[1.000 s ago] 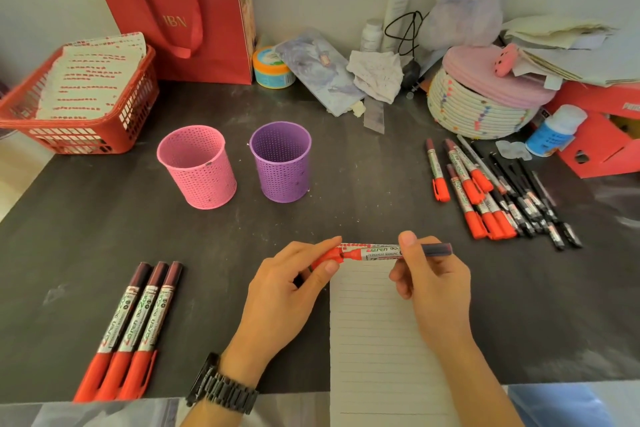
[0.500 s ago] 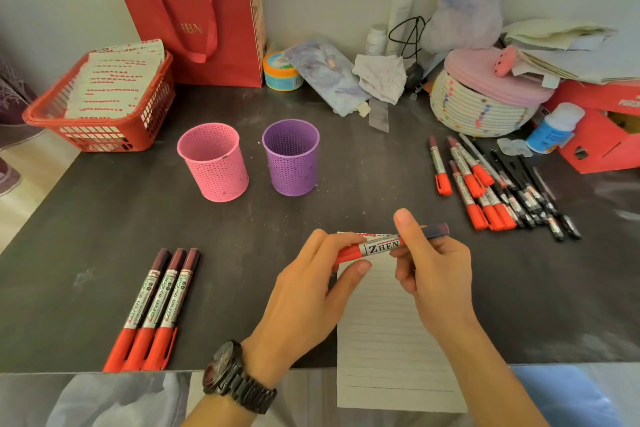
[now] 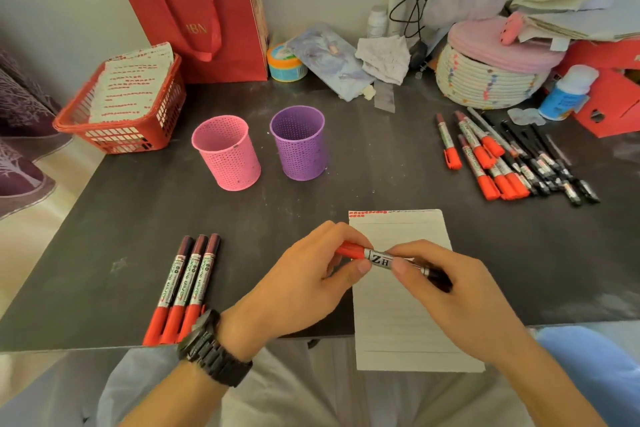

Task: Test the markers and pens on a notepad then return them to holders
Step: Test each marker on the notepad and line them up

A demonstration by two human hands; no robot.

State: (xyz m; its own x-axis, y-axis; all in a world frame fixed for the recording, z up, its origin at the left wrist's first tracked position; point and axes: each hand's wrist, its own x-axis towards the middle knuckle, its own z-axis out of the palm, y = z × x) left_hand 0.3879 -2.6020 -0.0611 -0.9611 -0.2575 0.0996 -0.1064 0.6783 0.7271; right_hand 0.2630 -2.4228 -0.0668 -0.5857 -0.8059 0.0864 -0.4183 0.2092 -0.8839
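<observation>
A red-capped marker (image 3: 379,258) lies level between both hands, above the lined notepad (image 3: 405,308). My left hand (image 3: 311,281) pinches its red cap end. My right hand (image 3: 450,291) grips the barrel and covers the dark end. Three red markers (image 3: 183,288) lie side by side at the near left. A pile of red markers and black pens (image 3: 509,156) lies at the right. The pink holder (image 3: 227,152) and purple holder (image 3: 299,142) stand upright, with nothing visible in them.
A red basket of papers (image 3: 128,104) sits at the far left beside a red gift bag (image 3: 197,10). A woven lidded basket (image 3: 491,69), a small white bottle (image 3: 568,90), red boxes and loose clutter line the back wall. The table's near edge (image 3: 86,345) runs under my wrists.
The camera has tilted down and the hands now sit lower over the notepad. The marker has dropped with them, and my right hand has slid further over its dark end.
</observation>
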